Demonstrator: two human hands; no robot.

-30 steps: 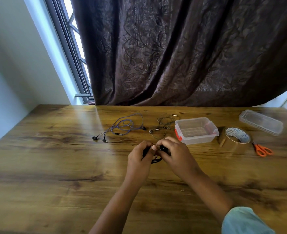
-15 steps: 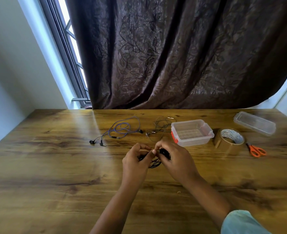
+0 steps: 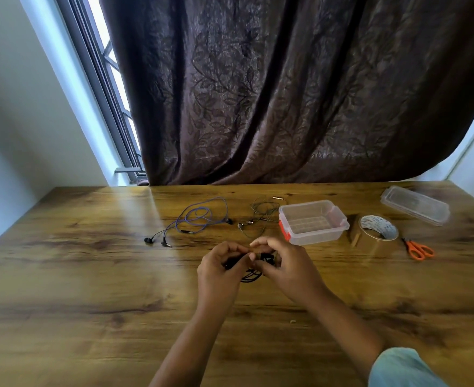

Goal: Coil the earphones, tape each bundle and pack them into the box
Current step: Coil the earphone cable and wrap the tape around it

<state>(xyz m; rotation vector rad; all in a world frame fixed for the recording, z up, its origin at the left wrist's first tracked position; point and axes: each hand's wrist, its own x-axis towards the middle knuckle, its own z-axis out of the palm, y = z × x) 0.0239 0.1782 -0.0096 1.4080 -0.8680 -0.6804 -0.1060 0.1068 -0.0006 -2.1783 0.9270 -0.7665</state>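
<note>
Black earphones (image 3: 251, 272) are bunched between your hands, low over the table (image 3: 90, 303), so I'd say you're mid-coil on this pair. Left grip (image 3: 219, 272) and right grip (image 3: 289, 266) both pinch the cord. How many loops is hard to tell, since it's half hidden. Next up is taping, so hold the bundle one-handed and reach right past the open box (image 3: 312, 222) for the tape roll (image 3: 378, 227) and scissors (image 3: 420, 250). The purple earphones (image 3: 199, 219) lie loose further back.
</note>
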